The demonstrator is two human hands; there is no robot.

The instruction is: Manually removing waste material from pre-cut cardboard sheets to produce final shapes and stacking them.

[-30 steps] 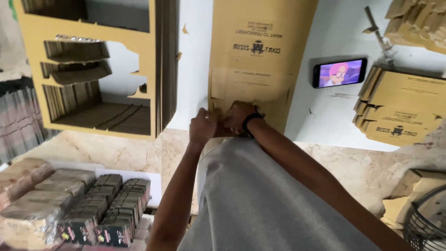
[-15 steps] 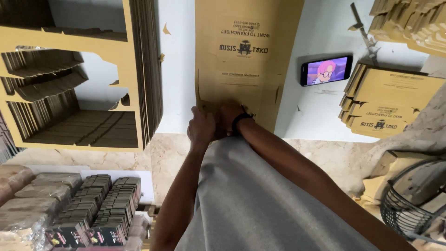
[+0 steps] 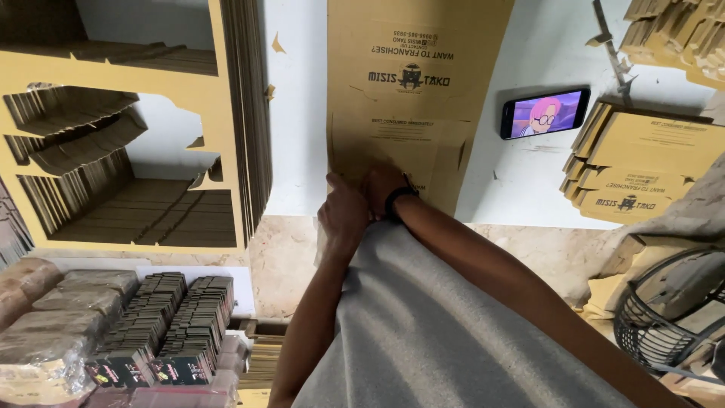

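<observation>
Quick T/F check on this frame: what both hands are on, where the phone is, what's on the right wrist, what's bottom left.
1. Both the left hand and right hand press on the near end of the flat printed cardboard sheet. True.
2. The phone is in the right hand. False: it lies apart on the white surface, screen lit.
3. A black band circles the right wrist. True.
4. The bundles of dark cartons at bottom left lie under the hands. False: they sit well off to the left.
</observation>
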